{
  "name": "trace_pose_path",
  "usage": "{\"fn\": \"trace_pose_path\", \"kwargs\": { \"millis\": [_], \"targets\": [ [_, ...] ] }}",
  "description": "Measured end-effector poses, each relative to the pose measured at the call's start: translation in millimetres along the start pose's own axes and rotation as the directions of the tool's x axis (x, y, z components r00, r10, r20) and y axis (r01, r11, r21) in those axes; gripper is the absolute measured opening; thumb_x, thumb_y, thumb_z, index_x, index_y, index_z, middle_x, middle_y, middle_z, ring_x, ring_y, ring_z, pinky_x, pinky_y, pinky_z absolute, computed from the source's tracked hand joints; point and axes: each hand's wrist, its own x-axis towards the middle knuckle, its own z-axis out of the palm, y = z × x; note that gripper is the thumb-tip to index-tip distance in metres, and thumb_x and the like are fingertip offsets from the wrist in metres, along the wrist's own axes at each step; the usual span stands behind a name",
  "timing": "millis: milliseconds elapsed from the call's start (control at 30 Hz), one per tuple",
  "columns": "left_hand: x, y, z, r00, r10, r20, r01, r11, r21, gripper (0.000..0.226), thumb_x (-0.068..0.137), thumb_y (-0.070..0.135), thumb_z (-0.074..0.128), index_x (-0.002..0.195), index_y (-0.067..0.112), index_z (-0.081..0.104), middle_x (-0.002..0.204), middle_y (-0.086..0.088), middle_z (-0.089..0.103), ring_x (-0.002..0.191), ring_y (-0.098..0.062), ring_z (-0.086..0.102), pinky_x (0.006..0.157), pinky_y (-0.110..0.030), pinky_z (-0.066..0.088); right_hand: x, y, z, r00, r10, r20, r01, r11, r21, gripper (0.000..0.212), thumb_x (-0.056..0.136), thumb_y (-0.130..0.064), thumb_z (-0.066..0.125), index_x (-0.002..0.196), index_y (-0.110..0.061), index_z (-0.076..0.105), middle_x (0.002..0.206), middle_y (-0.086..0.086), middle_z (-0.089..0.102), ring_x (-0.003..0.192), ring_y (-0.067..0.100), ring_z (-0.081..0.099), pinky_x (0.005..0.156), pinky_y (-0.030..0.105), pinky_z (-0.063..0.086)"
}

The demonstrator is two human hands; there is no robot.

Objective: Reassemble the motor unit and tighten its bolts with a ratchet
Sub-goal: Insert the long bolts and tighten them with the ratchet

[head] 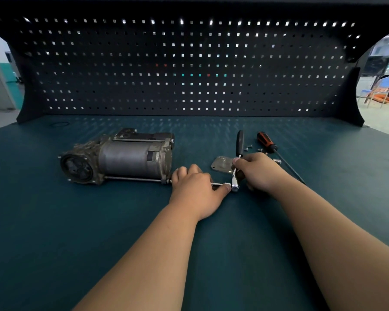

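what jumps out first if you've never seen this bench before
The grimy grey motor unit lying on its side left of centre on the green bench draws the eye first. Just right of it, the left hand grips the extension bar running toward the motor's end, while the right hand holds the ratchet, its black handle pointing toward the pegboard. An orange-and-black screwdriver lies further right.
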Motion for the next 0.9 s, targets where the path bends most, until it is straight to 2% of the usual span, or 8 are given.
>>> {"fn": "trace_pose_path", "kwargs": {
  "millis": [100, 167, 267, 367, 567, 667, 733, 900],
  "targets": [
    [0.6, 0.3, -1.5, 1.0, 0.003, 0.031, -0.003, 1.0, 0.004, 0.062, 0.082, 0.075, 0.036, 0.102, 0.023, 0.064, 0.121, -0.001, 0.045, 0.112, -0.026, 0.032, 0.101, -0.037, 0.021, -7.9, -0.1, -4.7, 0.998, -0.055, -0.001, 0.055, 0.998, -0.014, 0.032, 0.097, -0.037, 0.049, 0.088, -0.01, 0.063, 0.046, -0.004, 0.06, 0.034, 0.009, 0.051, 0.038, 0.018, 0.035],
    [1.5, 0.8, -2.0, 0.998, 0.008, 0.055, -0.009, 1.0, 0.012, 0.062, 0.084, 0.074, 0.035, 0.104, 0.022, 0.062, 0.124, -0.001, 0.044, 0.113, -0.026, 0.032, 0.102, -0.037, 0.02, -15.2, -3.4, -13.1, 0.994, -0.112, -0.002, 0.112, 0.994, -0.018, 0.028, 0.094, -0.035, 0.054, 0.084, -0.011, 0.063, 0.044, -0.006, 0.059, 0.037, 0.007, 0.054, 0.041, 0.018, 0.038],
    [2.3, 0.7, -1.8, 0.997, 0.013, 0.083, -0.017, 0.999, 0.045, 0.064, 0.086, 0.073, 0.031, 0.111, 0.021, 0.059, 0.125, -0.002, 0.041, 0.115, -0.026, 0.031, 0.103, -0.038, 0.02, -29.4, -6.7, -28.1, 0.977, -0.195, 0.088, 0.197, 0.98, -0.014, 0.016, 0.081, -0.032, 0.068, 0.078, -0.017, 0.066, 0.057, -0.006, 0.065, 0.048, 0.01, 0.062, 0.055, 0.028, 0.048],
    [3.5, 1.5, -1.6, 0.995, 0.007, 0.099, -0.013, 0.998, 0.064, 0.065, 0.087, 0.073, 0.028, 0.114, 0.021, 0.057, 0.125, -0.003, 0.04, 0.116, -0.026, 0.03, 0.102, -0.038, 0.021, -40.1, -5.9, -34.1, 0.941, -0.239, 0.239, 0.255, 0.966, -0.039, 0.014, 0.072, -0.027, 0.076, 0.082, -0.021, 0.069, 0.078, -0.009, 0.07, 0.057, 0.017, 0.068, 0.063, 0.04, 0.056],
    [3.7, 1.7, -3.0, 0.994, -0.006, 0.109, 0.002, 0.999, 0.032, 0.066, 0.082, 0.076, 0.031, 0.105, 0.022, 0.061, 0.118, -0.002, 0.041, 0.112, -0.026, 0.031, 0.101, -0.038, 0.022, -38.1, -4.5, -29.6, 0.947, -0.25, 0.203, 0.256, 0.967, -0.003, 0.002, 0.084, -0.018, 0.069, 0.083, -0.016, 0.068, 0.072, -0.007, 0.07, 0.058, 0.02, 0.068, 0.06, 0.031, 0.052],
    [3.2, 2.5, -3.4, 0.994, -0.007, 0.107, 0.006, 1.0, 0.004, 0.063, 0.079, 0.076, 0.034, 0.1, 0.024, 0.062, 0.115, -0.001, 0.041, 0.11, -0.025, 0.03, 0.101, -0.037, 0.022, -35.7, -1.7, -29.6, 0.957, -0.228, 0.181, 0.236, 0.971, -0.025, 0.013, 0.087, -0.03, 0.064, 0.083, -0.018, 0.065, 0.057, -0.009, 0.063, 0.051, 0.017, 0.065, 0.058, 0.03, 0.046],
    [2.9, 2.0, -3.1, 0.995, -0.003, 0.097, 0.003, 1.0, -0.004, 0.062, 0.078, 0.075, 0.034, 0.099, 0.024, 0.062, 0.113, 0.0, 0.041, 0.109, -0.025, 0.03, 0.1, -0.037, 0.021, -34.0, -0.8, -27.9, 0.963, -0.223, 0.154, 0.23, 0.973, -0.025, 0.018, 0.088, -0.036, 0.062, 0.082, -0.02, 0.064, 0.055, -0.005, 0.061, 0.044, 0.014, 0.058, 0.05, 0.021, 0.041],
    [1.4, 2.2, -2.6, 0.998, 0.009, 0.069, -0.009, 1.0, 0.003, 0.062, 0.08, 0.073, 0.035, 0.102, 0.023, 0.063, 0.117, -0.002, 0.043, 0.113, -0.028, 0.03, 0.104, -0.038, 0.019, -21.0, 1.1, -16.1, 0.99, -0.116, 0.074, 0.113, 0.992, 0.048, 0.036, 0.095, -0.044, 0.05, 0.086, -0.012, 0.065, 0.086, 0.006, 0.074, 0.038, 0.017, 0.045, 0.048, 0.027, 0.038]
  ]
}}
